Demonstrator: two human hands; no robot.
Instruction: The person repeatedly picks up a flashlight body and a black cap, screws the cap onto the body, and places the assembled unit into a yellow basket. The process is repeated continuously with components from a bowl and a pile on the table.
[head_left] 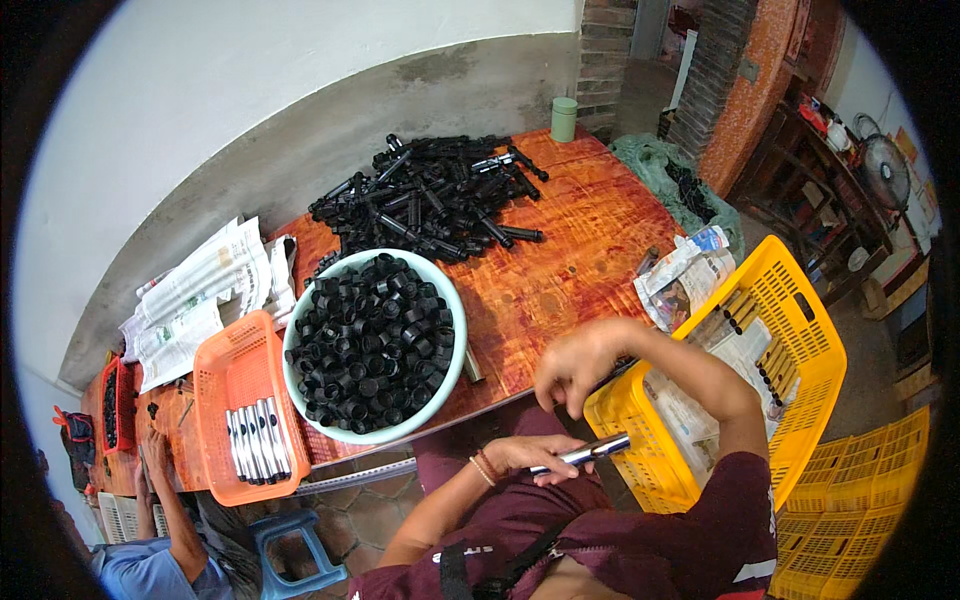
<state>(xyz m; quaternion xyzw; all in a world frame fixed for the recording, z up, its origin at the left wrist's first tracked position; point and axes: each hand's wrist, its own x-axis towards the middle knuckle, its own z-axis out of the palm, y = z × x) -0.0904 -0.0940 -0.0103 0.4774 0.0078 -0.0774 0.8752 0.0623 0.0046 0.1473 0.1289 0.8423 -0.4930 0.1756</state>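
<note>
My left hand (528,453), with a beaded bracelet at its wrist, holds a shiny silver tube (590,453) with a dark band, over my lap. The tube lies slanted, its far end pointing right toward the yellow basket. Above it hangs my right hand (580,365), its fingers loosely bent downward and a little apart, with nothing visible in them. Beside that forearm stands the yellow plastic basket (822,345), lined with newspaper and holding several dark-ended tubes (777,370). A pale green basin (458,368) full of black ring-like caps (375,340) stands left of my hands.
A pile of black tubular parts (430,195) covers the back of the wooden table (570,270). Left of the basin are an orange basket (225,365) with silver tubes and newspapers (205,290). Another person (170,560) works at far left, near a blue stool (290,560).
</note>
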